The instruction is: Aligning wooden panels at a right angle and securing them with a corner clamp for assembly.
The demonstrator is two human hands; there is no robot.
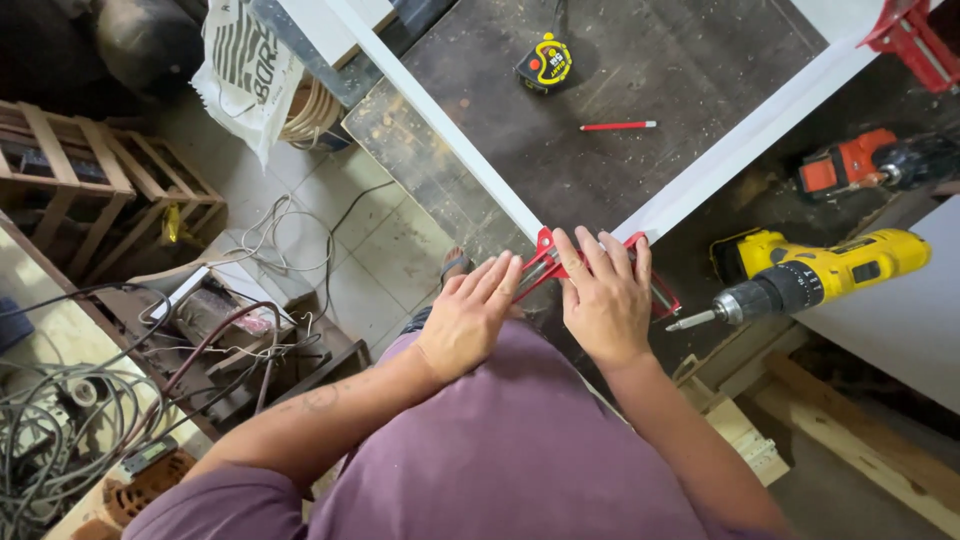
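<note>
Red corner clamp (548, 262) sat at the near corner of the white frame (470, 150), where the frame's two white strips met at a right angle on the dark, dusty workbench (640, 70). Both of the person's hands lay on that clamp. The left hand (468, 318) rested on the clamp's left arm with its fingers stretched forward and together, flat rather than curled; whether it pinched anything beneath could not be told. The right hand (603, 295) covered the clamp's right arm, fingers spread and laid over the top of it, palm down, pressing rather than wrapped around it. Part of the clamp's red body and a metal rod showed between the two hands and just beyond the right hand's outer edge.

Just right of the clamp, a yellow cordless drill (820, 275) lay on its side, its bit pointing toward the right hand and ending close to it without touching. Farther right of the clamp and beyond the drill lay an orange and black power tool (865, 162). Inside the frame, well beyond the clamp, a red pencil (618, 126) lay on the bench, and farther still a yellow and black tape measure (546, 62). A second red clamp (915, 40) held the frame's far right corner. Left of the clamp, down on the tiled floor, lay loose cables (280, 235) and wooden crates (95, 165).
</note>
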